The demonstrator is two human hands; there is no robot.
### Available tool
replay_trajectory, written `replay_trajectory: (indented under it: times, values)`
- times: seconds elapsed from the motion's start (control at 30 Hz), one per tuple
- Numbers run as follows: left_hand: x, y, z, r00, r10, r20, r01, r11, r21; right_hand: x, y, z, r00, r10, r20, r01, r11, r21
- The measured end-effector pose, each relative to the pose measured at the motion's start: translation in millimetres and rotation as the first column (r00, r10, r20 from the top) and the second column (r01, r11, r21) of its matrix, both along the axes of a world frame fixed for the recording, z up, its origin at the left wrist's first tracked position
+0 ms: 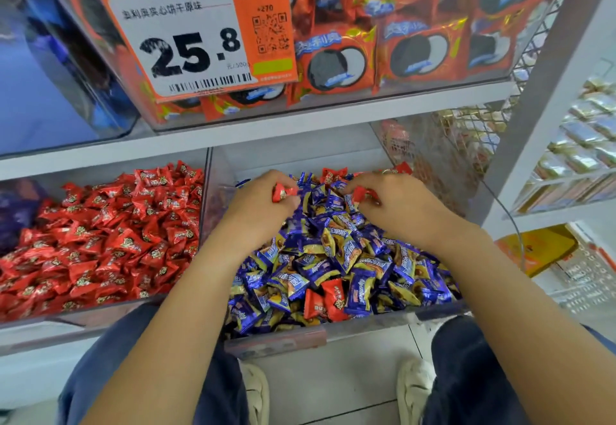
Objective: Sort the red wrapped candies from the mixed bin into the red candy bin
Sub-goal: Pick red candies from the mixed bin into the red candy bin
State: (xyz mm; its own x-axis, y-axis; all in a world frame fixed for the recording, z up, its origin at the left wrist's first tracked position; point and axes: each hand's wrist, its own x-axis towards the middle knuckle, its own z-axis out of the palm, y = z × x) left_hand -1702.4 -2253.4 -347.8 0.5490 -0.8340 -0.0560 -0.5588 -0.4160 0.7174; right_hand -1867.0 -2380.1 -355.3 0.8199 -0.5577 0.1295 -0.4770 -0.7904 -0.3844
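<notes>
The mixed bin [333, 333] holds mostly blue and gold wrapped candies with a few red ones among them. My left hand [258, 199] is over the bin's far left part and pinches a red wrapped candy [283, 192]. My right hand [388, 204] reaches in beside it and pinches another red candy [361, 195]. Two red candies [328, 299] lie near the bin's front edge, and more red ones [333, 174] sit at the back. The red candy bin [100, 316] stands to the left, filled with red wrapped candies [100, 241].
A clear bin of orange cookie packs [400, 54] with a large price tag [196, 34] sits on the shelf above. A white shelf post [540, 124] and wire mesh [466, 144] stand at the right. My knees and shoes are below the bins.
</notes>
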Motion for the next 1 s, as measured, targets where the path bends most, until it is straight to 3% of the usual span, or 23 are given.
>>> replay_trajectory:
  times: [0.07,0.13,0.2,0.27,0.33,0.47,0.6,0.7,0.77,0.83,1.0]
  values:
    - [-0.4,9.4,11.1,0.955,-0.004,-0.297,-0.029,0.994,-0.106,-7.1,1.0,9.0,0.997,-0.026,0.072,0.019,0.995,0.096]
    - [2.2,19.2,18.7,0.927,-0.019,-0.374,-0.034,0.990,-0.134,-15.3,10.5,18.2,0.991,-0.025,0.133,0.000,0.983,0.183]
    - [8.6,26.2,19.6,0.990,-0.005,-0.141,-0.010,0.994,-0.110,-22.8,25.5,24.4,0.985,-0.002,0.172,-0.038,0.973,0.228]
    - [13.1,30.2,19.0,0.991,0.033,0.128,-0.021,0.995,-0.092,-26.8,40.8,26.6,0.989,0.040,0.146,-0.071,0.974,0.216]
    - [14.2,31.2,17.3,0.968,0.065,0.243,-0.043,0.995,-0.093,-26.2,51.4,25.0,0.991,0.127,0.038,-0.132,0.971,0.200]
    - [7.6,30.1,14.5,0.982,0.021,0.185,-0.008,0.997,-0.075,-21.3,61.9,14.7,0.931,0.311,-0.188,-0.294,0.949,0.116]
    - [2.8,30.6,10.4,0.982,-0.013,0.186,0.021,0.999,-0.038,-20.6,66.0,3.9,0.897,0.325,-0.300,-0.335,0.942,0.018]
    - [-1.6,34.5,16.1,0.973,-0.188,0.137,0.178,0.981,0.081,-17.5,70.3,-3.7,0.883,0.335,-0.329,-0.382,0.920,-0.090]
    - [-10.0,38.9,21.6,0.920,-0.382,0.085,0.355,0.906,0.228,-13.3,72.3,-6.4,0.883,0.327,-0.338,-0.396,0.904,-0.159]
    - [-20.7,42.8,20.0,0.855,-0.504,0.122,0.430,0.820,0.378,-12.4,68.8,-5.7,0.903,0.297,-0.310,-0.359,0.919,-0.165]
    - [-40.5,47.1,-1.0,0.799,-0.553,0.235,0.416,0.791,0.448,-26.0,44.1,2.0,0.989,0.117,-0.090,-0.126,0.986,-0.105]
